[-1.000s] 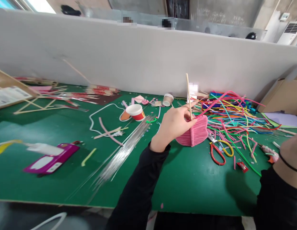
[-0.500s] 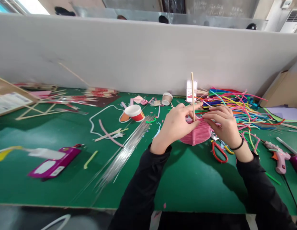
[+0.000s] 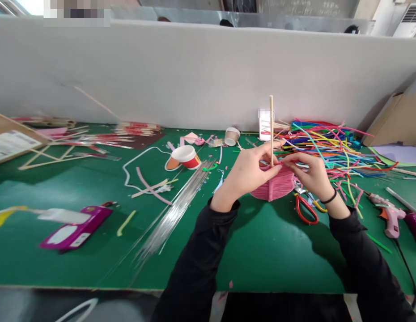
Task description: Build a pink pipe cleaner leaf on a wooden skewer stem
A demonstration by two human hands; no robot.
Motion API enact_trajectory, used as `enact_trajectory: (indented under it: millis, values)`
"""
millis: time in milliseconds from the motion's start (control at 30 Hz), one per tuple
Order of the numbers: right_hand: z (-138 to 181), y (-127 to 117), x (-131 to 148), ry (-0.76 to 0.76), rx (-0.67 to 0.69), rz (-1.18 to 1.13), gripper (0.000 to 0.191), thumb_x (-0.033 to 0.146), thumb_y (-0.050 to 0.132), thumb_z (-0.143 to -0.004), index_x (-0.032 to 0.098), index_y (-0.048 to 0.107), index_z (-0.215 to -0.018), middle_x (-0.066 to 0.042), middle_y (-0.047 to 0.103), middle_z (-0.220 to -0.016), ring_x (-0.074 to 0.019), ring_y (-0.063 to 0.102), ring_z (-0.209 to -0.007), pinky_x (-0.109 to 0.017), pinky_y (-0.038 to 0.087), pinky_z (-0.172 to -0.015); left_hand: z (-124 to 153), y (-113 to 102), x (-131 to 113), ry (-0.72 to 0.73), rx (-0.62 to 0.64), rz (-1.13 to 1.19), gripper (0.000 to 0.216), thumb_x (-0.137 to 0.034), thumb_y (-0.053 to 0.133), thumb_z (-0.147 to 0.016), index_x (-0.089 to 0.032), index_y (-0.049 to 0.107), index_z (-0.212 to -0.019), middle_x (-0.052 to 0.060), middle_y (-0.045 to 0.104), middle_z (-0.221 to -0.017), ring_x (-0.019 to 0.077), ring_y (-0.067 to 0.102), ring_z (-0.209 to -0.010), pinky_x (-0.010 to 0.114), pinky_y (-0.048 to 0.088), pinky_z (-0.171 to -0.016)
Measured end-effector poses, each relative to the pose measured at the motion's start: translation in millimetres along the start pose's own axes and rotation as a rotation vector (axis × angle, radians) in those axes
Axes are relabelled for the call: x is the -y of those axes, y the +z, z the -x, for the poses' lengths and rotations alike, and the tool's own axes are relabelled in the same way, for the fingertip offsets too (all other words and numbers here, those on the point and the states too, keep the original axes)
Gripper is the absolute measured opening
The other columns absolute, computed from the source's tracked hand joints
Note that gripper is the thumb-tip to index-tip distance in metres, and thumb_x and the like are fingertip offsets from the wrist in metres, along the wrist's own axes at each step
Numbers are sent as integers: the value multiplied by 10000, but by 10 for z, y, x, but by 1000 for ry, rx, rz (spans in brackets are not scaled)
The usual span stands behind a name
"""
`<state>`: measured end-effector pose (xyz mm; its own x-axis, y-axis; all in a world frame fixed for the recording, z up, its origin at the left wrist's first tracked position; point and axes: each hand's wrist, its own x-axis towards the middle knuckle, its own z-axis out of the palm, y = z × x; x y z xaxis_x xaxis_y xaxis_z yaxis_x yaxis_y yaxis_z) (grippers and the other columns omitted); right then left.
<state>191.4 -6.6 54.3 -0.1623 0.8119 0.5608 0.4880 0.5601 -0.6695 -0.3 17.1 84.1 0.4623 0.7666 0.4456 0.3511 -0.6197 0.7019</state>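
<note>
A pink piece made of rows of fuzzy pipe cleaners is held above the green table, with a ridge down its middle. A wooden stick rises upright from it. My left hand is closed on the piece's left and upper edge, thumb in front, close around the stick's base. My right hand pinches the upper right edge, its fingertips almost meeting the left thumb. The fingers partly hide the piece's top. Red-handled scissors lie just below my right hand, their blades partly covered.
Colourful pipe cleaners heap at the back right. A pink glue gun lies on the right. Left of my arms are thin metal wires, a paper cup and a purple device. A grey partition stands behind the table.
My right hand's fingers have curled in closer, pinching the pink piece's upper edge nearer my left thumb. The stick stands slightly straighter. The whole view has shifted a little.
</note>
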Motion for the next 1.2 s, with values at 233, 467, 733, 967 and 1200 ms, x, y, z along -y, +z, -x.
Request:
enact_trajectory:
  millis: [233,467,733,967,1200]
  values:
    - [-21,-87,-37,60,-13,-15,152,303,635,-879,225,748,-947,-41,772,-936,-191,720,-848,-316,572,-789,-4,14,2,-38,-42,-50,422,-194,674,-818,-201,628,-1237,17,746,-842,161,709,-760,304,589,-760]
    - [-50,-143,-216,95,-85,33,159,303,641,-863,231,764,-932,-44,780,-938,-204,733,-841,-331,583,-796,-37,-57,106,-88,-69,-23,254,-222,664,-815,-169,687,-1062,40,741,-813,168,691,-732,316,578,-710]
    - [-25,40,-285,134,-60,-18,173,317,638,-874,225,765,-948,-54,782,-940,-197,737,-820,-307,581,-755,-31,-184,79,-159,22,-75,239,-213,593,-816,-188,736,-1007,40,721,-834,142,629,-692,249,504,-594]
    - [3,224,-196,128,-189,-102,151,268,617,-880,203,736,-949,-50,770,-937,-182,731,-825,-287,579,-778,-24,-210,57,-91,49,-124,275,-167,569,-793,-201,745,-1002,15,646,-768,115,547,-616,231,446,-542]
    - [-11,95,-194,-105,-276,69,295,146,513,-920,260,710,-1108,-46,732,-1035,-187,694,-938,-340,556,-826,-29,-202,108,-140,55,11,383,-228,637,-820,-185,655,-1200,18,675,-792,145,644,-746,259,537,-672]
